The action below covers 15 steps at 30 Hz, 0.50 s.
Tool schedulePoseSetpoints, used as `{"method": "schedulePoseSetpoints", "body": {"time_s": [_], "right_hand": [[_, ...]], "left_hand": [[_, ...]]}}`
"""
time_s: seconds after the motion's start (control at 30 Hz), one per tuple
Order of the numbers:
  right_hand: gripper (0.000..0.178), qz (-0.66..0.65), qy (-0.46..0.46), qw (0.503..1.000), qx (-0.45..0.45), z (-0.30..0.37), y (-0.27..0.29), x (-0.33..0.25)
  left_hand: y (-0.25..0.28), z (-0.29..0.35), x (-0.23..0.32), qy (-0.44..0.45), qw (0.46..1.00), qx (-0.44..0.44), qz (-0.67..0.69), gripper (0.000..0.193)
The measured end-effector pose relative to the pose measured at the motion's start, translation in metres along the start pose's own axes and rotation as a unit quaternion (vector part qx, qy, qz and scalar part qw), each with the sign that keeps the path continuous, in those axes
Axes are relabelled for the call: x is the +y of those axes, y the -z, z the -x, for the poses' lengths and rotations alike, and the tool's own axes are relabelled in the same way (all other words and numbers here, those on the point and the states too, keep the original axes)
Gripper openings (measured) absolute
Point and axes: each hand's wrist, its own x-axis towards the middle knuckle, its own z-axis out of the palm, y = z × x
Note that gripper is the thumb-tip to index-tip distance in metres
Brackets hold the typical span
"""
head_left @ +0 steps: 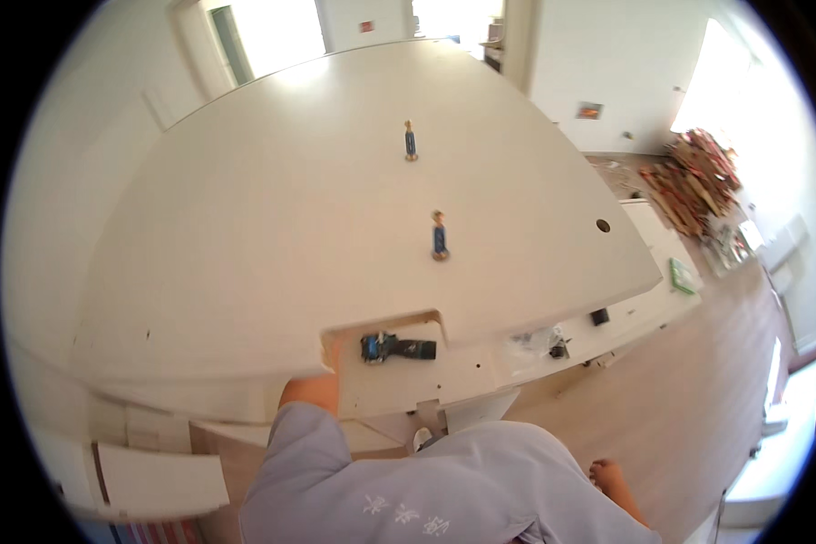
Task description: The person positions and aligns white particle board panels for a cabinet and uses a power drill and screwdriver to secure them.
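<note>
In front of me is a large white panel with a rectangular notch in its near edge. My left forearm reaches to the left side of that notch; my left hand is mostly hidden by the panel edge, and its fingers do not show. Off to my right, away from the panel, my right hand hangs with its fingers curled in and nothing visible in them. A black-and-blue power tool, probably a cordless drill, lies on the white surface seen through the notch.
Two slim blue pieces with brass-coloured ends, a nearer one and a farther one, are on the panel. A clear plastic bag and a small black block lie on the lower ledge. Scrap wood is heaped at the far right.
</note>
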Motion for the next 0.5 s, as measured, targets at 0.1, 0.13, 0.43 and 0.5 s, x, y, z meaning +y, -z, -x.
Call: {"method": "schedulePoseSetpoints", "body": {"time_s": [0.1, 0.13, 0.43, 0.5], "right_hand": [[0.031, 0.072, -0.091, 0.992, 0.044, 0.095, -0.001, 0.027], [0.031, 0.077, -0.105, 0.990, 0.051, 0.121, -0.005, 0.032], [0.035, 0.002, -0.137, 0.986, 0.099, 0.204, -0.100, 0.144], [0.038, 0.001, -0.145, 0.985, 0.094, 0.215, -0.117, 0.128]], "left_hand": [[-0.027, -0.022, 0.006, -0.019, 0.992, -0.052, -0.116, 0.029], [-0.030, -0.029, 0.007, -0.030, 0.988, -0.060, -0.138, 0.028], [-0.030, -0.080, 0.021, -0.121, 0.963, -0.068, -0.232, 0.021], [-0.018, -0.085, 0.017, -0.134, 0.959, -0.058, -0.241, 0.020]]}}
